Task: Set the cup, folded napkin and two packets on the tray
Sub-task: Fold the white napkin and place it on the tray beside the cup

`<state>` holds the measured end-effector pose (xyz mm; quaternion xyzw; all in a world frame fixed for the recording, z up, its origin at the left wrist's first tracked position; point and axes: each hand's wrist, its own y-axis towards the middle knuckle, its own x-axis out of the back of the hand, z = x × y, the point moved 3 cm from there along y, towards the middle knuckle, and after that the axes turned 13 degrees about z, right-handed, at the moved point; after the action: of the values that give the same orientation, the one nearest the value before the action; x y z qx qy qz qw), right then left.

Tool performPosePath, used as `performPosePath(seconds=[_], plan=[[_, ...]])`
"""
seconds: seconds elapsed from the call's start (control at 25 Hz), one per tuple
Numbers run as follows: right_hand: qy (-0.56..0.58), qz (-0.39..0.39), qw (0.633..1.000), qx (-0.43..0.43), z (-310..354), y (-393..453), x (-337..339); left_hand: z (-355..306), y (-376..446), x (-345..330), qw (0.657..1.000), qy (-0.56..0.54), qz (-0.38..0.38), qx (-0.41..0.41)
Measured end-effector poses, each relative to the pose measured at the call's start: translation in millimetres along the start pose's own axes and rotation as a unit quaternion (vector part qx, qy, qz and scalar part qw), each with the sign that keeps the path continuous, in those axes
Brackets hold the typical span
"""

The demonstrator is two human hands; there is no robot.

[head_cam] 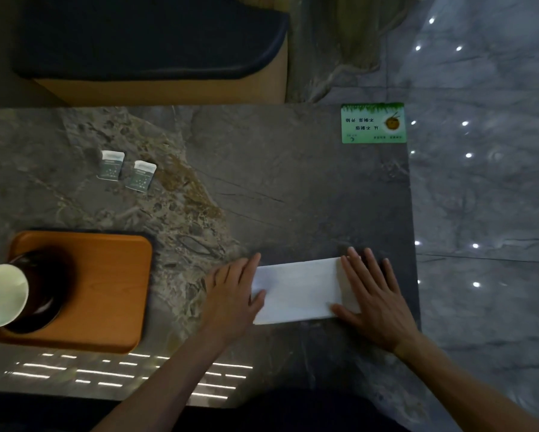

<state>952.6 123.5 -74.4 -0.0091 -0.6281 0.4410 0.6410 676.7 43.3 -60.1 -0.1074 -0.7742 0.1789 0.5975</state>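
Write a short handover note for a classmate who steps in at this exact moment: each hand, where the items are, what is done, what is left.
Left hand: open, flat, pressing the left end of the napkin.
Right hand: open, flat on the napkin's right end.
Napkin: folded into a strip, on the table, right of the tray.
Cup: already on the tray, at its left end.
Two packets: side by side on the table, beyond the tray.
Done: cup placed.
Left: finish the napkin and move it to the tray, then both packets.
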Motion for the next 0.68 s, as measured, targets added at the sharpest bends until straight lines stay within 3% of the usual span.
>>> performPosePath(seconds=[0.2, 0.4, 0.48, 0.6, 0.68], plan=[[-0.028, 0.011, 0.999, 0.012, -13, 3, 0, 0, 28, 16, 0.985, -0.021, 0.169, 0.034], [-0.013, -0.006, 1.0, -0.02, -9, 14, 2, 7, 54, 38, 0.958, -0.165, 0.232, 0.026], [0.004, -0.016, 0.999, -0.04, -1, 27, 8, 17, 68, 47, 0.935, -0.265, 0.226, 0.057], [0.032, -0.036, 0.996, -0.072, 14, 47, 18, 30, 79, 55, 0.84, -0.506, 0.145, 0.133], [0.053, -0.051, 0.994, -0.085, 20, 55, 20, 36, 77, 54, 0.81, -0.558, 0.103, 0.148]])
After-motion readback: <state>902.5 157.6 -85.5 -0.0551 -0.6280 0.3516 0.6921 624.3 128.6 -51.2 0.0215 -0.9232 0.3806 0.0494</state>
